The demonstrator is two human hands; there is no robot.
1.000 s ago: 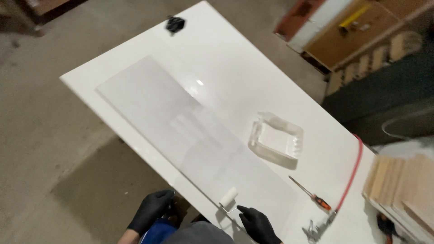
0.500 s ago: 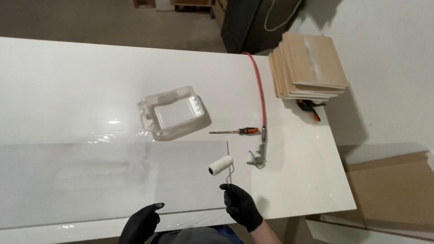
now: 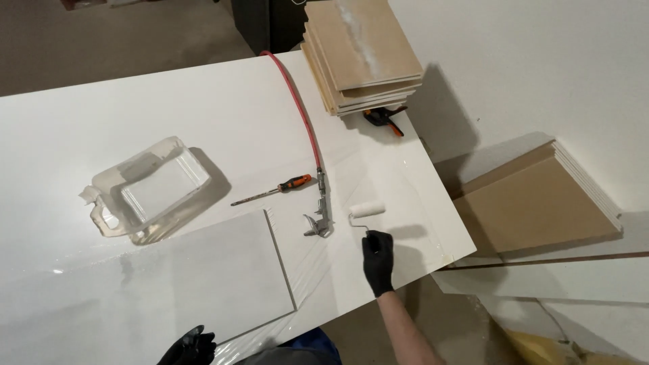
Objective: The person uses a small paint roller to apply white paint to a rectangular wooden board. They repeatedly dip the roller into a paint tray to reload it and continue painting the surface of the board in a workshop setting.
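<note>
My right hand (image 3: 377,259), in a black glove, grips the handle of a small white paint roller (image 3: 366,210) held over the right part of the white table (image 3: 203,115). The roller is to the right of the white panel (image 3: 169,284) lying flat on the table. My left hand (image 3: 189,349), also gloved in black, is at the table's near edge by the panel; only part of it shows, and nothing is visibly held.
A clear plastic paint tray (image 3: 150,189) sits left of centre. A screwdriver with an orange handle (image 3: 272,190), an air blow gun (image 3: 319,217) on a red hose (image 3: 295,108), a stack of tan boards (image 3: 359,54) and an orange clamp (image 3: 384,119) lie nearby. More boards (image 3: 537,203) lie on the floor at right.
The view has swung to the right. My right hand has carried the roller off the white panel to the right, past the blow gun. My left hand stays at the near edge.
</note>
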